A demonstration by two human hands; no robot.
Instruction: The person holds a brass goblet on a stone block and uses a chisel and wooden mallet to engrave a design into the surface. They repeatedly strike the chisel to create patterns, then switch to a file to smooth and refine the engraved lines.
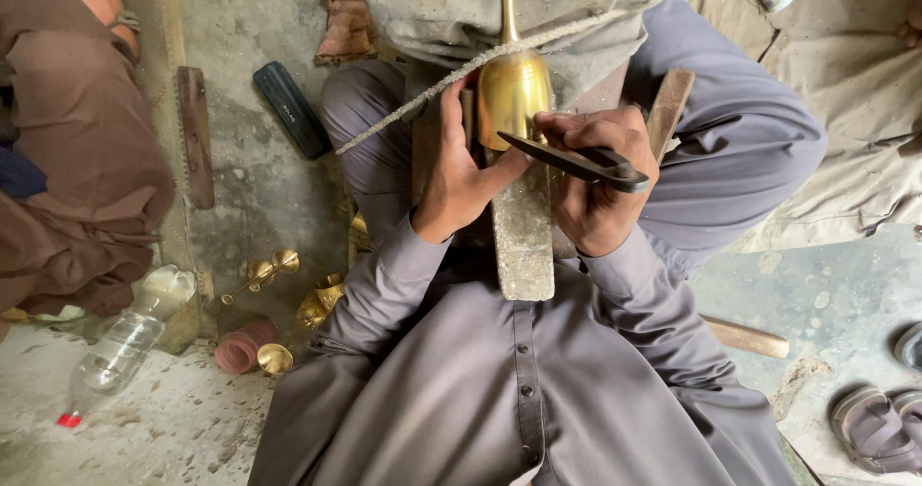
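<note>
A polished brass bell-shaped piece [512,87] with a thin brass stem rests on a long worn wooden block [523,236] that lies over my lap. My left hand [459,174] presses against the left side of the brass piece and steadies it. My right hand [600,183] grips a dark flat metal tool [567,159], whose tip touches the lower edge of the brass piece. A rough cord [451,78] runs diagonally across the brass piece from lower left to upper right.
Small brass parts [264,273] and a brass cup [275,357] lie on the concrete floor at left, beside a plastic bottle [125,342], a black case [291,109] and a wooden strip [195,135]. Another person in brown sits at far left. Sandals [879,428] lie at right.
</note>
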